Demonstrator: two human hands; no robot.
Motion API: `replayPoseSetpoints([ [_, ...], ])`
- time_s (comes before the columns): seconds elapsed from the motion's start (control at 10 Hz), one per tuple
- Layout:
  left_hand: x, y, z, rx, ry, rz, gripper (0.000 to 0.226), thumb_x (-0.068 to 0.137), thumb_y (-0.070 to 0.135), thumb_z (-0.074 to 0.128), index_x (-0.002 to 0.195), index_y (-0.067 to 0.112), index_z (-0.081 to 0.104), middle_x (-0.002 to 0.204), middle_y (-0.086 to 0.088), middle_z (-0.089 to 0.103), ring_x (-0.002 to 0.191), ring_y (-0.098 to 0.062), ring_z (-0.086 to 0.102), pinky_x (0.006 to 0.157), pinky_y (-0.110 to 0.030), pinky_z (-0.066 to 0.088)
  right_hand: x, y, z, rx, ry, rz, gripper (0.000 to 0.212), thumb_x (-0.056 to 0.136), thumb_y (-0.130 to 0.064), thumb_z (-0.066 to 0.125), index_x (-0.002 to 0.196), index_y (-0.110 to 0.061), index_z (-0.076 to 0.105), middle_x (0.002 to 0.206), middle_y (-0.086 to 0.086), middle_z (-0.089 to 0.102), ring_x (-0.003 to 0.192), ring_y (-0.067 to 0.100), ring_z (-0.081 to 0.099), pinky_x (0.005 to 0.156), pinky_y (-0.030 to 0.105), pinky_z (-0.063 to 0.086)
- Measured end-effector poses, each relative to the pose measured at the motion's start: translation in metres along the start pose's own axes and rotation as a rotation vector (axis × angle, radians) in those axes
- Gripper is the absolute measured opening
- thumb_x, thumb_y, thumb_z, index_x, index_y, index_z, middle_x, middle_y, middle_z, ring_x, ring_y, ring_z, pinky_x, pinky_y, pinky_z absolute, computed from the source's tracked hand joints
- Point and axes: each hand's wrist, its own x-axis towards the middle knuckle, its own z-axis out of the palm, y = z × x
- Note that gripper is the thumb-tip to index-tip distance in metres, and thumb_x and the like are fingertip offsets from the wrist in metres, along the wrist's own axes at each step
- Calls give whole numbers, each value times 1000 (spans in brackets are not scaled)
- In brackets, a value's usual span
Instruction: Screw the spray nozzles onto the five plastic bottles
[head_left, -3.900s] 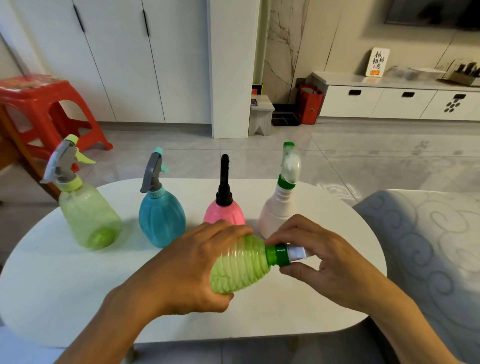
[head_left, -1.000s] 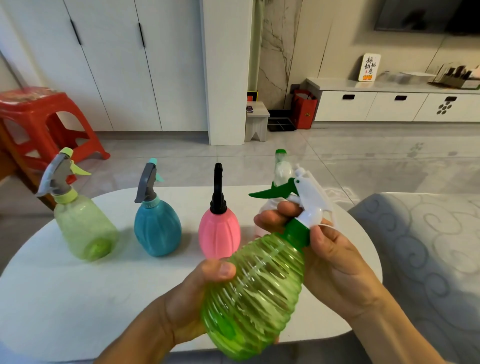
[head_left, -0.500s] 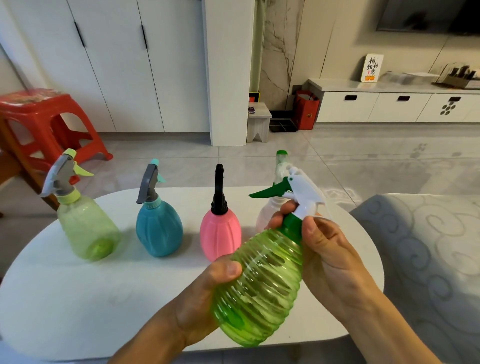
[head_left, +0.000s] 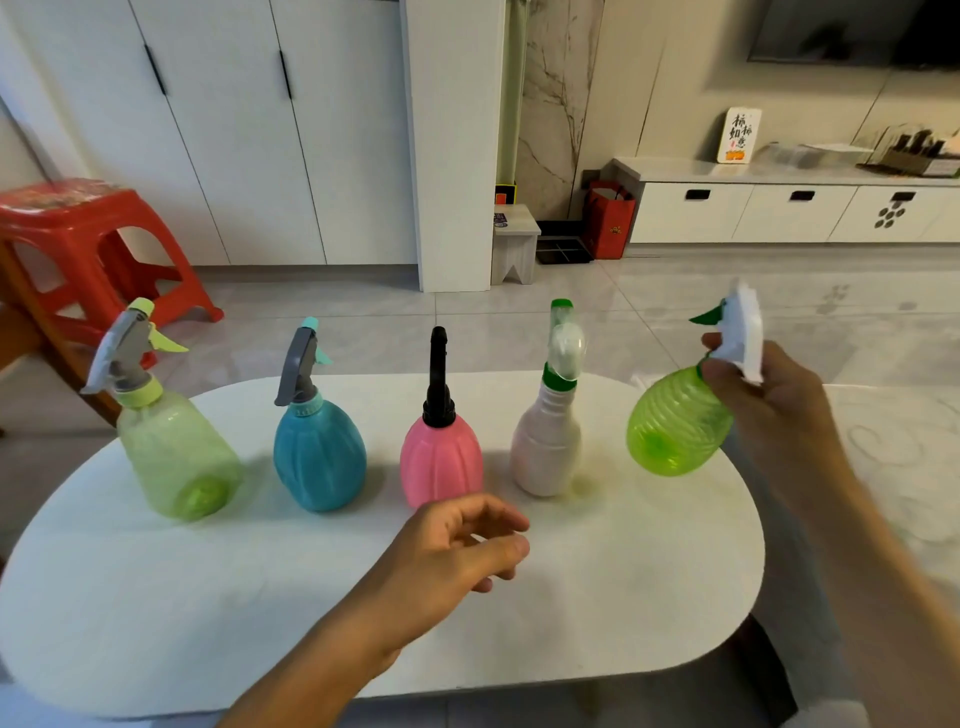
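Change: my left hand (head_left: 457, 545) has let go of the green bottle (head_left: 675, 421), fingers loose and empty over the tabletop (head_left: 649, 597); my right hand (head_left: 763, 395) now carries it alone, clenched at the neck under the white nozzle (head_left: 743, 332), at the row's right end. Reading: fifth nozzle on, bottle needs setting down. Nearby: white bottle (head_left: 545, 447) just beside; pink bottle (head_left: 441, 462), blue bottle (head_left: 319, 457), pale green bottle (head_left: 176, 457) standing capped.

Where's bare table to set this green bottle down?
Free: the right end of the table, right of the white bottle, under the held green bottle. The near strip is bare too, beyond the left hand. The back row is crowded.
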Motion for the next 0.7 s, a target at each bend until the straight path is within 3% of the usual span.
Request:
replayPoseSetpoints([
  [0.1,0,-2,1,41,-2,8,16,79,39,69,95,39,72,95,7,74,86,-11,71,76,-25,59,9,8,9,-122,27,-6,25,94,-10,62,119,-8,64,115,3,68,96,18,60,79,23,43],
  [0.2,-2,-4,-1,88,-19,6,15,80,38,69,95,38,72,94,8,74,86,-12,70,78,-27,59,16,24,17,-258,-4,63,16,94,-12,63,109,-8,64,99,7,64,87,26,56,73,34,41],
  [0.3,-5,-6,-3,152,-54,7,16,80,36,68,95,38,71,95,11,73,88,-11,69,81,-28,58,15,37,20,-393,-38,106,12,91,-12,66,97,-10,55,88,11,60,79,29,52,64,36,37],
  [0.4,-8,-7,-3,228,-76,21,19,82,29,67,97,40,69,97,15,72,87,-5,66,82,-27,58,12,44,19,-336,-31,126,20,88,-11,69,99,-19,55,88,12,62,76,29,53,60,34,41],
  [0.6,-10,-7,-6,262,-94,30,26,85,18,64,98,40,69,98,17,72,87,-4,66,83,-30,58,8,55,20,-268,-30,76,36,90,-6,67,123,-18,57,109,8,65,97,26,57,80,35,40],
  [0.7,-14,-5,-6,234,-106,38,27,84,17,62,99,38,69,99,15,72,90,-7,67,84,-31,57,7,61,21,-282,-29,88,37,91,-10,68,124,-18,55,108,8,64,98,30,58,80,34,37],
])
